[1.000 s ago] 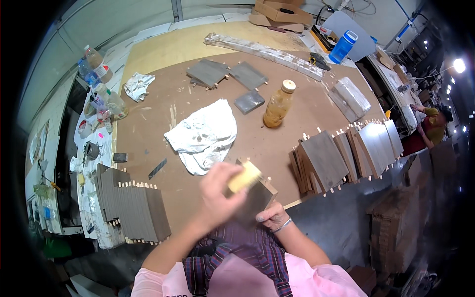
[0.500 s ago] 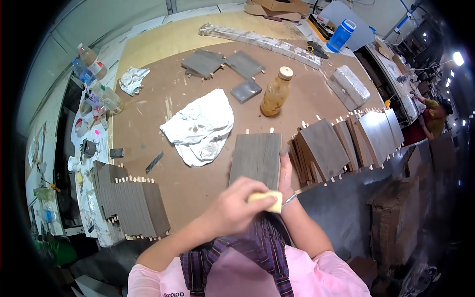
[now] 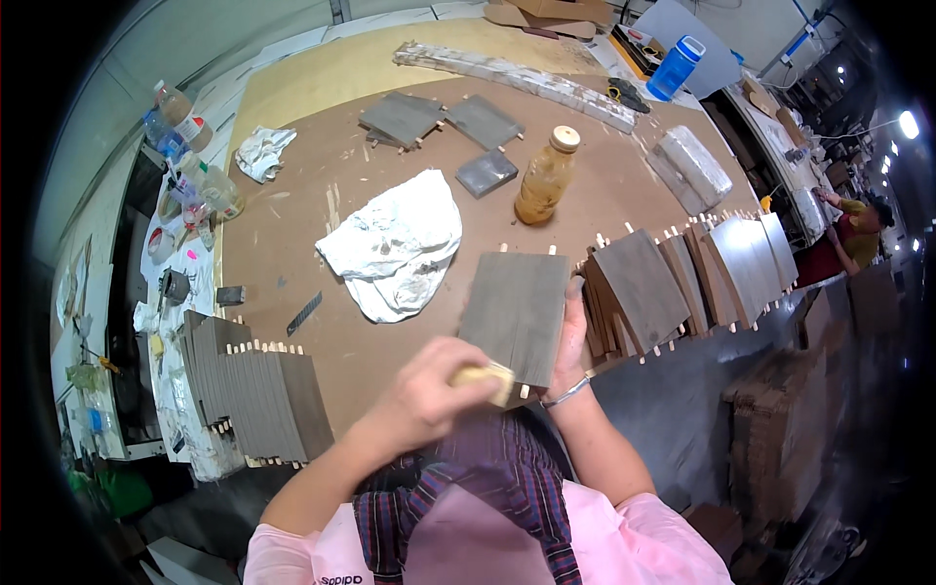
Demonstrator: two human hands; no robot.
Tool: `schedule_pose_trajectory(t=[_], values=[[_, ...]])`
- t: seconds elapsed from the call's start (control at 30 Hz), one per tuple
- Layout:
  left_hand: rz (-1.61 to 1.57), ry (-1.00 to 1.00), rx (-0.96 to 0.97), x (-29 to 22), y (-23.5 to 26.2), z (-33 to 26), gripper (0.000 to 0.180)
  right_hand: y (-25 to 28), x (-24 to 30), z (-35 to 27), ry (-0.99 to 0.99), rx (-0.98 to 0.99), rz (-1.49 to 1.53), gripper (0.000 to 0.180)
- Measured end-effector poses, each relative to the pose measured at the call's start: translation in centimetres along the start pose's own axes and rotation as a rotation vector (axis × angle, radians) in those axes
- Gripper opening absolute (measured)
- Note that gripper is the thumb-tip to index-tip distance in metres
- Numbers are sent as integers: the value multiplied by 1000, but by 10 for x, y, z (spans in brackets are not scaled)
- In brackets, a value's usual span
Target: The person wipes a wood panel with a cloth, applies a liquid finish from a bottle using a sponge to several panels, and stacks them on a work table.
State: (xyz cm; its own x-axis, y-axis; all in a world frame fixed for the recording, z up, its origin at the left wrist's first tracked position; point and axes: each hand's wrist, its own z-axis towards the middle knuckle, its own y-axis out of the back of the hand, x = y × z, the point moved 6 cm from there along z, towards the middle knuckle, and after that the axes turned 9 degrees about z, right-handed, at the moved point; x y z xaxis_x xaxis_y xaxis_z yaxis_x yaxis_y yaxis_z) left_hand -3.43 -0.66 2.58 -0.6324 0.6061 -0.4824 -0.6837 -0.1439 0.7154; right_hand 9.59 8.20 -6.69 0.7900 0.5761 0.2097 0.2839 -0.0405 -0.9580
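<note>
My left hand [image 3: 429, 390] is closed around a small pale-yellow sponge-like block [image 3: 499, 375] at the lower left edge of a grey wood-grain panel [image 3: 515, 310]. Short wooden dowels stick out of the panel's far and near ends. My right hand [image 3: 573, 336] grips the panel along its right side; part of its fingers is hidden beneath. The panel slants a little above the brown table [image 3: 370, 375]. Beyond it lies a crumpled, stained white cloth [image 3: 395, 249], and a bottle of amber-brown liquid [image 3: 546, 180] stands upright behind the panel.
Doweled panels stand in rows at left [image 3: 278, 405] and right [image 3: 639, 288]. Loose panels [image 3: 402, 119], a dark grey block [image 3: 486, 174] and a long, worn white bar [image 3: 517, 83] lie farther back. A wrapped block [image 3: 692, 166] sits at right. One person [image 3: 858, 234] works at far right.
My left hand has drawn the yellow block left, off the panel's near right part. The panel has shifted slightly right and turned, uncovering its near end.
</note>
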Motion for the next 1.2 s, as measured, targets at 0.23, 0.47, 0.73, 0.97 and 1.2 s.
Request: schedule_pose_trajectory(t=[0.23,0.47,0.73,0.97,1.2], values=[[58,387,-103,55,44,-36,36,-18,7,-18,-91,131,296,70],[-243,261,0,5,40,-23,38,21,15,-29,-81,-173,-129,46],[-84,289,-122,57,44,10,37,-3,-7,-39,-156,-121,-177,53],[16,118,-112,21,49,14,36,4,11,-45,-48,-199,-255,53],[-70,238,-137,63,37,19,42,-9,10,-40,-60,-69,-369,67]])
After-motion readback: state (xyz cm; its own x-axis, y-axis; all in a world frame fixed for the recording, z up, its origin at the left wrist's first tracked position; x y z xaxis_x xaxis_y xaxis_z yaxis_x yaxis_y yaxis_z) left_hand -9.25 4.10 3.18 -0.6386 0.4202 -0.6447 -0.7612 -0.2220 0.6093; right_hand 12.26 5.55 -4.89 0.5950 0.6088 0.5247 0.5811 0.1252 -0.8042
